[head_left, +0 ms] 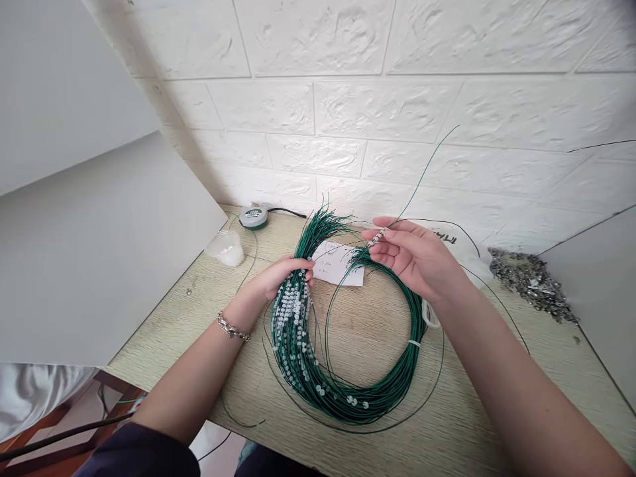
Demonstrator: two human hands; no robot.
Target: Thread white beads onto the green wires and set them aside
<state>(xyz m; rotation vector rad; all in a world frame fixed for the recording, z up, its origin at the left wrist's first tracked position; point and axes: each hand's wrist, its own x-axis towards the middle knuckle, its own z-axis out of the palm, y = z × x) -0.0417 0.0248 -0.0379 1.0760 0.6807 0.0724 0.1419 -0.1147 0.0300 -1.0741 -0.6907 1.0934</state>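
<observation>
Pinching a short row of white beads between thumb and fingertips, the right hand has almost no gap left in its grip. A thin green wire runs from that pinch toward one o'clock, its end in front of the wall. The left hand is wrapped around a thick bundle near its frayed tips, thumb across the front and fingers curled behind. That bundle belongs to a large coil of green wires on the table, directly before the person. Taking the coil as the clock face, with twelve toward the wall, the left hand grips it between ten and eleven, and the right hand is at about one. White beads crowd the strands from ten down to eight, with a few more at six. A white tie circles the coil at three.

Farther out, a sheet of paper with handwriting too small to read lies at twelve, partly behind the wires. At ten is a clear plastic cup with white contents; just beyond it, toward eleven, sits a tape measure. A heap of small shiny metal parts lies between two and three. The white brick-patterned wall rises at twelve, behind the wooden table.
</observation>
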